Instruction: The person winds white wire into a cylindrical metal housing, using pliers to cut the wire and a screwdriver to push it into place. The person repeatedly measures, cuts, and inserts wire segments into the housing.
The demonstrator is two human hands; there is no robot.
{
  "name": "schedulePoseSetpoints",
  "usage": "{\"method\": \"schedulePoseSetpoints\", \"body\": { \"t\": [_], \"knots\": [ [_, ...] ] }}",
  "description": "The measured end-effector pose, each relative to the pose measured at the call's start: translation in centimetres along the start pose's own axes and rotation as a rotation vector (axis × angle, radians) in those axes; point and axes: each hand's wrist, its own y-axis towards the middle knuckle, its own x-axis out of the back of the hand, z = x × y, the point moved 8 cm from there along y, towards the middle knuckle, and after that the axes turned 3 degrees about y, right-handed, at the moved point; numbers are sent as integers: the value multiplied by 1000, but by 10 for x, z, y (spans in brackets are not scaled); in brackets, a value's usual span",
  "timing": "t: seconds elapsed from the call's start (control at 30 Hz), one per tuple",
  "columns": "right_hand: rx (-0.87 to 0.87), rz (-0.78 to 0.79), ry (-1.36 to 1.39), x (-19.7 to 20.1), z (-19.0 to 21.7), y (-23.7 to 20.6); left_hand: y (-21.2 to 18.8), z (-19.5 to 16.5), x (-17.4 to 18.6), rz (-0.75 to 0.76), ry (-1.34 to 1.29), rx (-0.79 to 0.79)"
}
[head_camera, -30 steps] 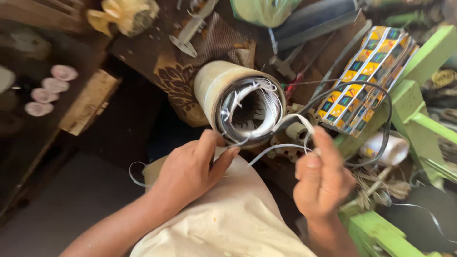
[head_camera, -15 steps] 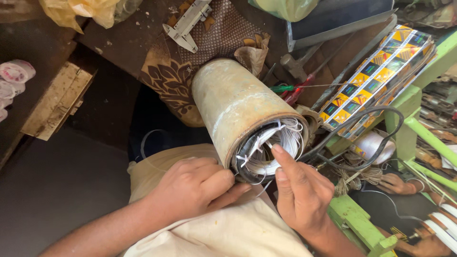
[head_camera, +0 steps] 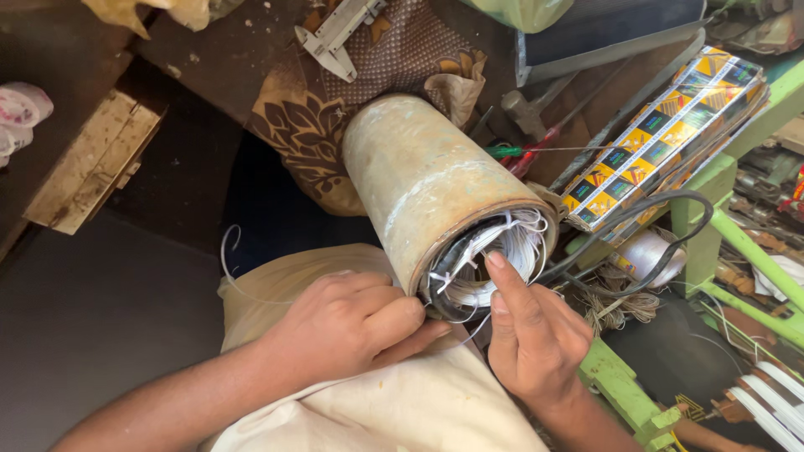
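Two hands are seen at the near end of a single metal cylinder (head_camera: pixel 427 180). The left hand (head_camera: pixel 352 322) is half closed, its fingers curled and pressed against the lower rim of the cylinder, with thin white strands pinched beneath the fingertips; whether anything is fully gripped cannot be told. The right hand (head_camera: pixel 532 335) is loosely curled, with the forefinger stretched out and laid on the white wire windings (head_camera: pixel 502 251) packed inside the open end; nothing is clasped by it.

The cylinder is rust-stained and pale, laid tilted on its side, with its far end resting on a brown patterned cloth (head_camera: pixel 310 138) and its open end turned toward the person. It lies just above both hands, the left hand touching it from below left and the right hand from below right. One black cable (head_camera: pixel 670 243) is looped out from the open end toward the right.

One cream cloth (head_camera: pixel 402 402) is spread under the hands. One caliper (head_camera: pixel 335 33) is seen at the top on the patterned cloth, one hammer (head_camera: pixel 523 113) just right of the cylinder, and one stack of yellow and black patterned packets (head_camera: pixel 662 142) farther right, beside a green metal frame (head_camera: pixel 737 243).
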Motion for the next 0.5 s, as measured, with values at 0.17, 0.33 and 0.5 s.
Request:
{"method": "schedulePoseSetpoints", "body": {
  "t": [0.17,0.33,0.5],
  "knots": [
    [7,66,-36,1,4,9,-2,0,0,-5,0,8],
    [-17,176,3,9,13,31,-5,-2,0,-11,1,10],
    [-26,359,-216,9,26,53,-6,-9,1,-2,29,9]
  ]
}}
